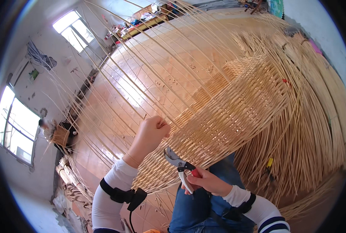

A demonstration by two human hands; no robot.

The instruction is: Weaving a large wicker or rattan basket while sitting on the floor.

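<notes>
A long woven wicker basket (235, 105) slants across my front above my legs, with pale upright stakes (196, 70) rising from its edge. My left hand (153, 132) is closed at the near end of that edge, fingers curled among the stakes; what they pinch is too small or hidden to make out. My right hand (204, 182) grips pruning shears (173, 157) with one red handle and one white, the blades just below my left hand, close to the weave.
Heaped loose canes (308, 128) lie along the right. A seated co-worker (48, 128) at the far left is by another basket (60, 138), near cane bundles (66, 173). A cluttered bench (142, 25) stands by the back wall. Cuttings lie scattered on the floor (118, 93).
</notes>
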